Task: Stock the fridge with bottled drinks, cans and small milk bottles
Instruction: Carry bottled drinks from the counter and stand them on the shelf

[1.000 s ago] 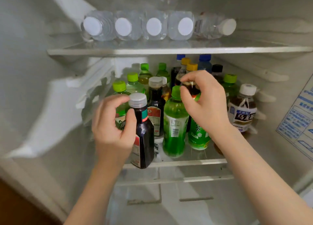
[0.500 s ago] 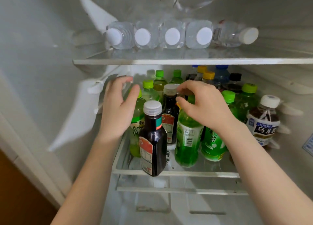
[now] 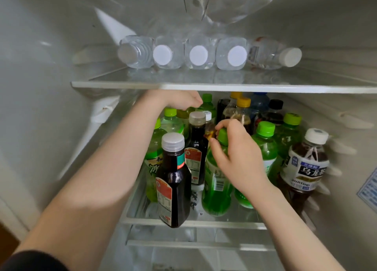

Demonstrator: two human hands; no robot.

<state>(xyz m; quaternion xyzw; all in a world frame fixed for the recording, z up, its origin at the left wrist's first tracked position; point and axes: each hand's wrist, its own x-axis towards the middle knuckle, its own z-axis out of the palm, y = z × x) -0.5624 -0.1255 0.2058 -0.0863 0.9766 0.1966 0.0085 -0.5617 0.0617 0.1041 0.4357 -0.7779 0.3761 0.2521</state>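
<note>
two hands work the middle shelf (image 3: 224, 224). left hand (image 3: 179, 102) has quit the dark bottle (image 3: 173, 181), now standing free at 6 o'clock, and reaches to 12; grip hidden, cannot tell. right hand (image 3: 238, 156) clamps the green bottle (image 3: 216, 185) by its cap, centre. likely making room.

You can read 三得利 and 乌龙茶 on your brown tea bottle (image 3: 304, 164), white label, Latin lettering beneath it starting "sunto", wall sticker (image 3: 368, 189) print too blurred to read
</note>
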